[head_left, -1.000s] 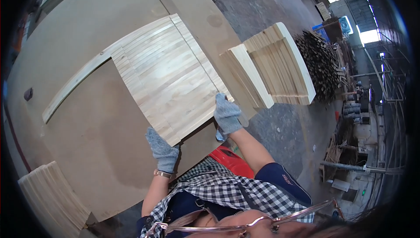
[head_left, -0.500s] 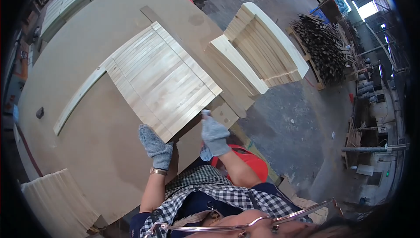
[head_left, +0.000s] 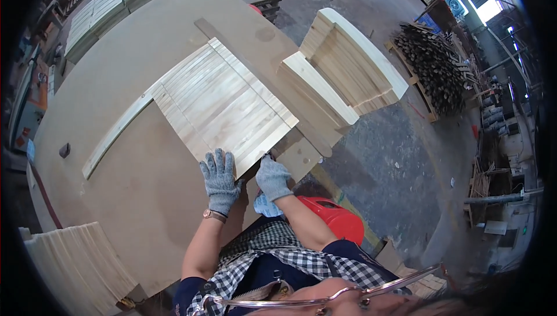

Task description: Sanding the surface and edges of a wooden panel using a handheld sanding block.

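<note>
A square panel of pale wooden strips (head_left: 226,104) lies on the brown worktable (head_left: 133,200). My left hand (head_left: 220,181), in a grey knit glove, rests on its near corner with the fingers spread flat. At the panel's near right edge, my gloved right hand (head_left: 272,178) has its fingers curled closed; whatever they hold is mostly hidden, with only a small dark bit showing at the fingertips. Below that hand is a blue-and-white cloth-like piece (head_left: 267,206). From the panel's far left side a long narrow wooden strip (head_left: 119,133) runs toward me.
A dark flat bar (head_left: 313,142) lies along the panel's right side. Beyond it stand pale curved boards (head_left: 348,66). A red stool (head_left: 333,217) is beside me on the right. Stacked slats (head_left: 81,264) stand at near left, and a small dark lump (head_left: 65,150) sits on the table.
My left hand has moved onto the panel's corner, its fingers now spread. My right hand has shifted slightly left along the near edge. The whole view has tilted a little.
</note>
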The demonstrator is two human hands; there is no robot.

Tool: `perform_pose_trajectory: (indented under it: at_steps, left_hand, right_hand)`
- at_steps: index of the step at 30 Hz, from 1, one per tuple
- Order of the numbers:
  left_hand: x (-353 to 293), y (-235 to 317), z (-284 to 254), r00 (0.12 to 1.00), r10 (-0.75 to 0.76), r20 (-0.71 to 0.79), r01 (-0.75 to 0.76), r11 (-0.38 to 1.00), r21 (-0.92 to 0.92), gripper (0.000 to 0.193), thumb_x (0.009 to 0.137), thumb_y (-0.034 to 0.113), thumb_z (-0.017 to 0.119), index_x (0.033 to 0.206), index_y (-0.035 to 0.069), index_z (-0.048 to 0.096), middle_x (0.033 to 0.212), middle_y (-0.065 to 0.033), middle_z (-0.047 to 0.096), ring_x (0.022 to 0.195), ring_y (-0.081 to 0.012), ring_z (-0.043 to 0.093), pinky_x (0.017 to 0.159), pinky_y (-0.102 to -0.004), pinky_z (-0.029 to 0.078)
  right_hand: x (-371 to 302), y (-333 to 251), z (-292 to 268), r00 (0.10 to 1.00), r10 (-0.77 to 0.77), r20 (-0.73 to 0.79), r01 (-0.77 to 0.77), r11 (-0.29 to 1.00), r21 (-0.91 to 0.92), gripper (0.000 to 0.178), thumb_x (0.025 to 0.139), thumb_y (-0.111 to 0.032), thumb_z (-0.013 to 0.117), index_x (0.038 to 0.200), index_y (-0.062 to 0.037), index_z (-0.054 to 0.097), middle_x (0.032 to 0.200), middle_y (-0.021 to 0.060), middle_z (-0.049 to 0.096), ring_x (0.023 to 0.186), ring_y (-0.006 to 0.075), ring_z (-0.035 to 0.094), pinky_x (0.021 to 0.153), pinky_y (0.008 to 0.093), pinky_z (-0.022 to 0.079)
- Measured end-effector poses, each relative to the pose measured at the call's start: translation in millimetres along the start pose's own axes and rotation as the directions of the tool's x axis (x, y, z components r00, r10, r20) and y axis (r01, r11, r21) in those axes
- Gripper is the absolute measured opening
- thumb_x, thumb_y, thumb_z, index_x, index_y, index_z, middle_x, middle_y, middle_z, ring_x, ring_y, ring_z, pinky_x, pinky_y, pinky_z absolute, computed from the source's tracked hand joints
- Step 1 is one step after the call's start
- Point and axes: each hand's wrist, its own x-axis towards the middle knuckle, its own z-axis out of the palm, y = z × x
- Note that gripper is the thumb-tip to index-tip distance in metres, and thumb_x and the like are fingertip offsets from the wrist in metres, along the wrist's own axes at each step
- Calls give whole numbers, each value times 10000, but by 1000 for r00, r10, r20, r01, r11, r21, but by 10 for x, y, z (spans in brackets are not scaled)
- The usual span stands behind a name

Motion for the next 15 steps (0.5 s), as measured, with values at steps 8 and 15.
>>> perform_pose_trajectory:
  at_steps: [8, 15]
  left_hand:
    - [45, 89, -18, 999, 39, -38, -40, 999, -28, 828, 631, 375, 684, 1314, 80, 320, 1388, -186, 242, 1278, -430, 183, 1031, -560, 127]
    - [-5, 26, -4, 999, 46, -28, -45, 999, 16, 816, 636, 360, 680, 1308, 67, 323, 1375, -195, 254, 1269, -443, 185, 1028, -556, 139]
  right_hand:
    - [571, 680, -57, 967, 90, -240, -97, 995, -19, 419, 744, -158, 509, 1079, 93, 507, 852, 215, 603, 729, 300, 616, 601, 395, 497]
    - [176, 25, -325, 983, 134, -129, -104, 970, 218, 621, 733, -147, 519, 1256, 102, 295, 839, 201, 614, 744, 289, 627, 613, 402, 499]
